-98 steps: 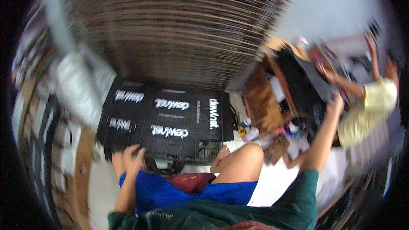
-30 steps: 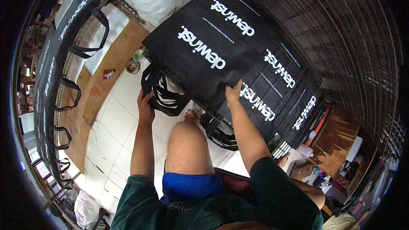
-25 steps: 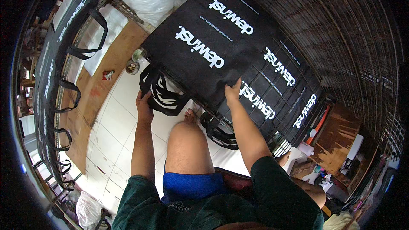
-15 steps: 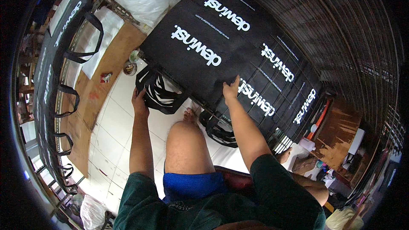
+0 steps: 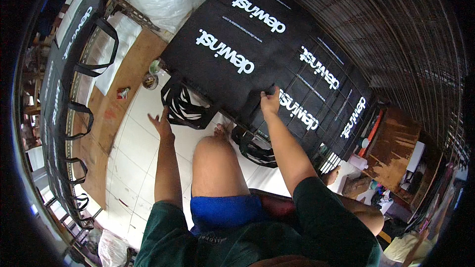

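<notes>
Black fabric bags (image 5: 217,34) with white lettering lie flat on a metal-edged rack in front of me. My right hand (image 5: 270,103) is on the near part of this fabric, thumb and fingers pinching a small fold of it. Hanging below the rack's front left edge is a bundle of black straps (image 5: 185,111). My left hand (image 5: 162,122) is just left of these straps, fingers spread and holding nothing. Another bunch of black straps (image 5: 255,151) hangs under the edge, right of my knee.
At the left, a row of black bags with loop handles (image 5: 81,118) hangs along a perforated metal rail. Tape rolls (image 5: 150,81) and a small red packet (image 5: 123,93) lie near a brown board (image 5: 99,153). White plastic sacks (image 5: 158,0) stand behind; wire mesh panels (image 5: 396,24) rise at right.
My left hand has come off the black straps, moved slightly and spread its fingers. My right hand stays at the same spot on the fabric. The view has shifted slightly.
</notes>
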